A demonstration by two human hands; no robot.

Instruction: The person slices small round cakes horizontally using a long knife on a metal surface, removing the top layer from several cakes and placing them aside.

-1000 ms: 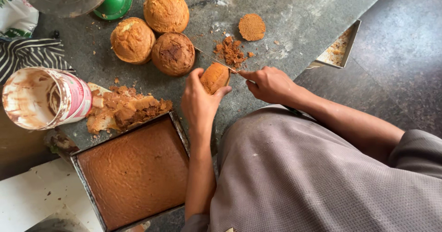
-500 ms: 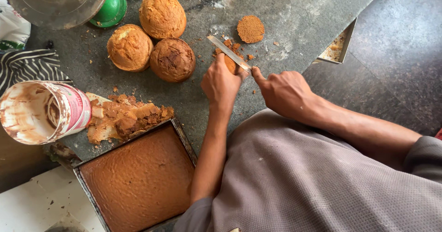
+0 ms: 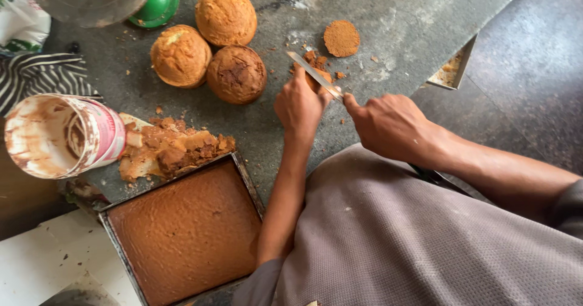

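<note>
Grey stone counter [image 3: 395,14], crumb-strewn: beside three round cakes [image 3: 236,74], the left hand [image 3: 299,105] clasps a small cake [image 3: 316,80] while the right hand [image 3: 388,127] grips a knife [image 3: 314,74], trimming its crust; steady, shallow strokes seem needed next

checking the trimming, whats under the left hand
A small brown cake shows past the left hand, with the knife lying across it. Most of the cake is covered by the hand.
</note>
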